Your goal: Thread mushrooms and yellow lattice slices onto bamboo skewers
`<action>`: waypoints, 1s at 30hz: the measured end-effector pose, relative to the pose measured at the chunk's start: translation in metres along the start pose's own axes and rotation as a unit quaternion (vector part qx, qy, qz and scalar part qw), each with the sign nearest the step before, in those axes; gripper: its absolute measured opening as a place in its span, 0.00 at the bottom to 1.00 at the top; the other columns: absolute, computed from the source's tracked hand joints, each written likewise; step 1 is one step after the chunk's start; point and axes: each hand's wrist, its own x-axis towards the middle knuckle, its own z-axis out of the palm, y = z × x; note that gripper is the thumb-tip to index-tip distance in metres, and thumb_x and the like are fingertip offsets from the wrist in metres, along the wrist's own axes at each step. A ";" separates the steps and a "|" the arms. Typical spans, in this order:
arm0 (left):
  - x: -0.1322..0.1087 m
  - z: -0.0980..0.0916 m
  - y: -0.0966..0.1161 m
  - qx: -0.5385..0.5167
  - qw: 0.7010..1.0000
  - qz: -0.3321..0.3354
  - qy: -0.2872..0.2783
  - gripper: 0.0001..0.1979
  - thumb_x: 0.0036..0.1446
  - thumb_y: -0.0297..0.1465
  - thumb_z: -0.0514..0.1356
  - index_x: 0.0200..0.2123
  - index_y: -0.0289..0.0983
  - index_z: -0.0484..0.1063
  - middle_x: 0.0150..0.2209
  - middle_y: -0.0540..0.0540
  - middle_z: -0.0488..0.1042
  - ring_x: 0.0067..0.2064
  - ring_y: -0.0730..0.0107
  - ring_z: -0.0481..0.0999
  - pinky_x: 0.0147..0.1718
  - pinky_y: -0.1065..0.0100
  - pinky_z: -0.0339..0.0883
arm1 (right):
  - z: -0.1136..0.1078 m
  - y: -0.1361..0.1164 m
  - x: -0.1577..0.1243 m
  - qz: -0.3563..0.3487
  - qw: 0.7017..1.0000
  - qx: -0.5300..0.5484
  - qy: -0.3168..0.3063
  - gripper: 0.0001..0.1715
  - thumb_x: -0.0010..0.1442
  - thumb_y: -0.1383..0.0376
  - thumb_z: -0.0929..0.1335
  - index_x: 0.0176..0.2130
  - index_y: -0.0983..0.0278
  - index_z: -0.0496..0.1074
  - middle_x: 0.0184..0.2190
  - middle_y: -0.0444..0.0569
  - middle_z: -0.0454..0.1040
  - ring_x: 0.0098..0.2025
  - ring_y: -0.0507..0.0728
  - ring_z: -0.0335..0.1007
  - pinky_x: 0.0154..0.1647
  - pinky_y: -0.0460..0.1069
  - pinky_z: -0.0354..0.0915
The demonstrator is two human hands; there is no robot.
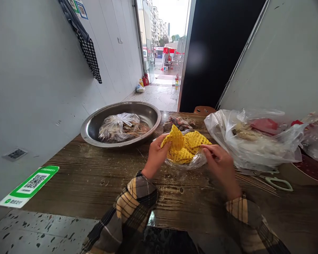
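Note:
My left hand (159, 151) is closed on a yellow, lattice-cut piece of food (175, 138), held up above the table. More yellow lattice-cut pieces (197, 140) lie beside it on a clear plastic bag (197, 160). At their right edge, my right hand (219, 158) pinches what looks like a thin bamboo skewer, mostly hidden by the fingers and pointing toward the yellow food. Just behind the pile sits some greyish-brown food (178, 122). Loose bamboo skewers (257, 182) lie on the table to the right of my right hand.
A steel basin (88, 131) at the back left holds a plastic bag with skewered food (119, 127). On the right stand a large white plastic bag (219, 127), scissors with pale green handles (279, 184) and a bowl of dark red contents (311, 169). A QR-code sign (31, 185) lies at the left edge.

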 end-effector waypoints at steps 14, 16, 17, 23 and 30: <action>-0.014 0.013 0.002 0.153 0.941 0.230 -0.196 0.25 0.52 0.19 0.56 0.53 0.39 0.72 0.58 0.42 0.71 0.62 0.59 0.66 0.62 0.53 0.58 | 0.048 -0.048 0.005 0.321 0.766 0.557 -0.026 0.18 0.52 0.57 0.74 0.42 0.61 0.75 0.43 0.48 0.79 0.45 0.60 0.76 0.41 0.54 0.76; -0.013 0.014 0.005 0.155 0.947 0.204 -0.192 0.30 0.48 0.18 0.56 0.56 0.38 0.69 0.60 0.41 0.69 0.64 0.58 0.62 0.64 0.52 0.55 | 0.046 -0.044 0.007 0.334 0.755 0.564 0.011 0.17 0.50 0.60 0.75 0.41 0.61 0.75 0.41 0.46 0.79 0.43 0.59 0.76 0.40 0.54 0.76; -0.013 0.014 0.006 0.150 0.953 0.183 -0.187 0.32 0.47 0.18 0.56 0.57 0.38 0.68 0.61 0.41 0.68 0.65 0.57 0.61 0.64 0.51 0.53 | 0.044 -0.042 0.008 0.336 0.752 0.566 0.031 0.16 0.51 0.61 0.75 0.40 0.60 0.75 0.41 0.45 0.80 0.43 0.58 0.77 0.39 0.53 0.76; -0.010 0.011 0.006 -0.071 0.987 -0.048 -0.135 0.21 0.57 0.32 0.59 0.54 0.35 0.70 0.55 0.37 0.72 0.55 0.54 0.73 0.58 0.51 0.62 | 0.030 -0.044 0.010 0.313 0.739 0.595 0.051 0.11 0.56 0.61 0.72 0.41 0.59 0.75 0.45 0.44 0.79 0.44 0.56 0.76 0.39 0.50 0.76; -0.016 0.014 0.003 -0.330 0.894 -0.224 -0.205 0.23 0.54 0.46 0.63 0.47 0.36 0.75 0.47 0.38 0.78 0.50 0.52 0.76 0.49 0.54 0.71 | 0.042 -0.060 -0.003 0.304 0.758 0.577 -0.022 0.19 0.57 0.57 0.72 0.48 0.55 0.72 0.53 0.45 0.75 0.52 0.59 0.73 0.45 0.54 0.75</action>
